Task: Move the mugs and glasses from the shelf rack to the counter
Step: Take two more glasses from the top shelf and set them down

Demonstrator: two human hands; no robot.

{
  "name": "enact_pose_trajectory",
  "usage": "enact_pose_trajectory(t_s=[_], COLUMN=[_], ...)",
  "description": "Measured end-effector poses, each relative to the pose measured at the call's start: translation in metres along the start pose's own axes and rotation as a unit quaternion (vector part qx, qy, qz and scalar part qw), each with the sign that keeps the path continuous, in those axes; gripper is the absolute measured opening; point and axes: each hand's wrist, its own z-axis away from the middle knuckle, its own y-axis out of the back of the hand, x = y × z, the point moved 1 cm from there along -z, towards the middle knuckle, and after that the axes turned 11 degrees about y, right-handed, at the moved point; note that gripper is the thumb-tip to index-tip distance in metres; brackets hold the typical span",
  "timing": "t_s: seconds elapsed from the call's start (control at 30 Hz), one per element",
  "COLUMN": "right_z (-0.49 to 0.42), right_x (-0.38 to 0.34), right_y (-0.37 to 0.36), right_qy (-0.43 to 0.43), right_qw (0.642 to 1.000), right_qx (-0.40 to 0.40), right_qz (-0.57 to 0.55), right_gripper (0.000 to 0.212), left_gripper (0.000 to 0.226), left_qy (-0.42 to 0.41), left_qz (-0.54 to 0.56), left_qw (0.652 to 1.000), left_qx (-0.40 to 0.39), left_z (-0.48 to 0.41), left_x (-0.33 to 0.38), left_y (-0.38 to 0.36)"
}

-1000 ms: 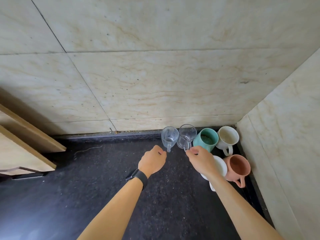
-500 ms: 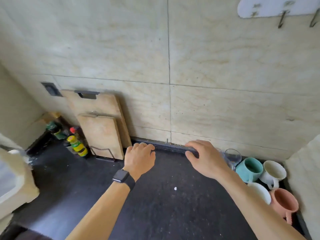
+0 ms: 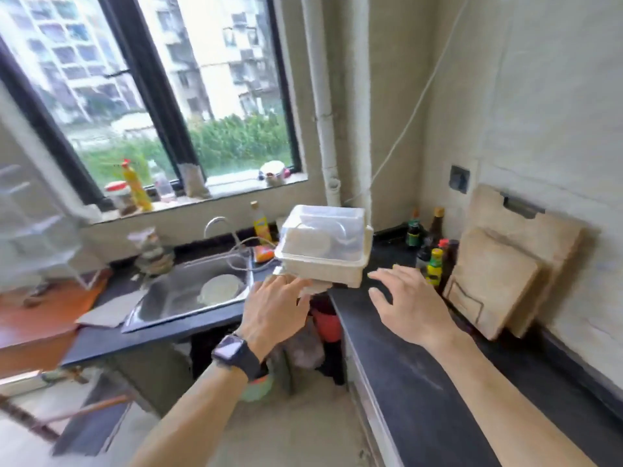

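The left hand [image 3: 274, 308], grip loose and holding nothing, reaches near the base of a white lidded box [image 3: 323, 247]. The right hand [image 3: 409, 305] spreads a wide, empty grip above the dark tabletop [image 3: 421, 382]. The shelf rack [image 3: 37, 237] stands far left, too blurred to tell its contents.

Counter [image 3: 414, 365] dark matt stone; sink [image 3: 175, 298] shiny metal; cutting boards [image 3: 495, 278] pale wood; dish box [image 3: 323, 244] cream plastic w/ clear lid.
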Motion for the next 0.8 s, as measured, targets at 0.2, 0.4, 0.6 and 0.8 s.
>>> enact_pose_trajectory(t_s=[0.2,0.4,0.6,0.8], right_z=[-0.06,-0.092,-0.121,-0.145], right_x=[-0.182,-0.357,-0.52,-0.643], right_y=[-0.055,-0.103,-0.159,-0.202], right_qy=[0.172,0.285,0.324,0.35], right_qw=[0.983,0.954,0.94,0.928], right_qx=[-0.032,-0.044,-0.04,-0.051], right_qz=[-0.055,-0.085,-0.102,-0.119], right_gripper=[0.038,0.042,0.04,0.041], left_gripper=[0.035,0.037,0.037,0.042], left_qy=[0.162,0.272,0.307,0.339], left_qz=[-0.019,-0.041,-0.021,-0.03], left_qw=[0.984,0.956,0.944,0.932], left_qx=[0.072,0.1,0.121,0.127], left_z=[0.081,0.157,0.204,0.222], left_x=[-0.179,-0.336,-0.476,-0.592], left_y=[0.082,0.137,0.184,0.219])
